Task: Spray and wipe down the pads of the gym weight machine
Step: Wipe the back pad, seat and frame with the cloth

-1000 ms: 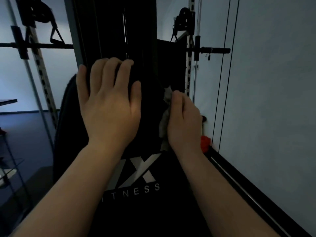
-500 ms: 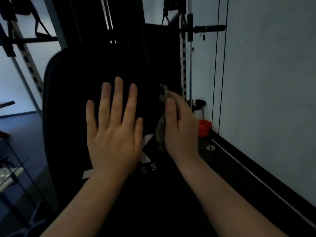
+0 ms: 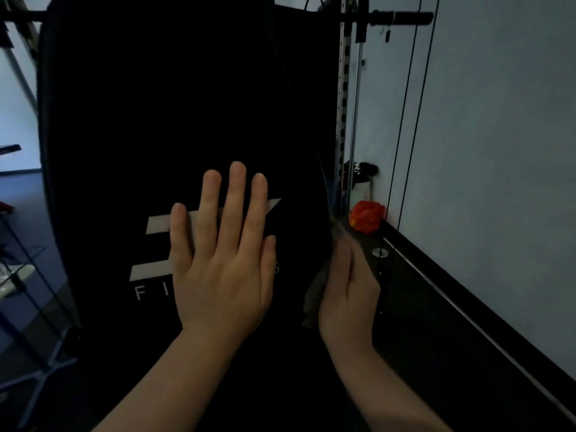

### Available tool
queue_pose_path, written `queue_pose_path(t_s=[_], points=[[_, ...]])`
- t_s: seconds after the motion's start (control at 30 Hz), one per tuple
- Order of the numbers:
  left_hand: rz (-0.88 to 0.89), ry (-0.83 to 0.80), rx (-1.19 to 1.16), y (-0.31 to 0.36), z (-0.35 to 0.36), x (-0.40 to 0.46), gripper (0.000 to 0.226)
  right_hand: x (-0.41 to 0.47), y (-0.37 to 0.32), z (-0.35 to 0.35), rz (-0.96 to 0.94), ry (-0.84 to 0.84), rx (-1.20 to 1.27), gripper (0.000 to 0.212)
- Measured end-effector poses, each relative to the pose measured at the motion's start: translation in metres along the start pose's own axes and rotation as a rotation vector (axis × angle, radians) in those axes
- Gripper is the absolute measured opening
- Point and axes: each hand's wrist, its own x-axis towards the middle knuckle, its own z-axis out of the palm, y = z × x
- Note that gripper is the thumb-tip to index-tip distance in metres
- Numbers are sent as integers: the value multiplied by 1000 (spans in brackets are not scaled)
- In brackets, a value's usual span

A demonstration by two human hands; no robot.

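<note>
From the head view, the left hand [image 3: 223, 266] lies flat, fingers straight, pressed on the black pad [image 3: 156, 120] over its white logo [image 3: 162, 222], grasping nothing. The right hand [image 3: 349, 288] sits at the pad's right edge, pressing a grey cloth [image 3: 314, 294] against that edge; the cloth bunches under its palm. A red object [image 3: 367, 216] lies on the floor beyond.

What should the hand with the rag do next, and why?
Probably slide the cloth further down the pad's right edge. The right hand presses it against the side of the black pad, while the left hand lies flat on the front, steadying it. The edge below looks not yet reached.
</note>
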Motion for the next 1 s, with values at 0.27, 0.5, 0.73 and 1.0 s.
queue_pose_path(t_s=[0.27, 0.5, 0.73, 1.0], points=[[-3, 29, 7, 1, 1, -2, 58, 17, -17, 0, -9, 21, 23, 32], [15, 32, -8, 1, 2, -5, 57, -45, 48, -26, 265, 96, -81, 29], [-7, 30, -36, 3, 1, -5, 55, -8, 9, -7, 75, 89, -20, 33], [19, 6, -26, 1, -2, -8, 54, -55, 57, -21, 138, 205, -132, 21]])
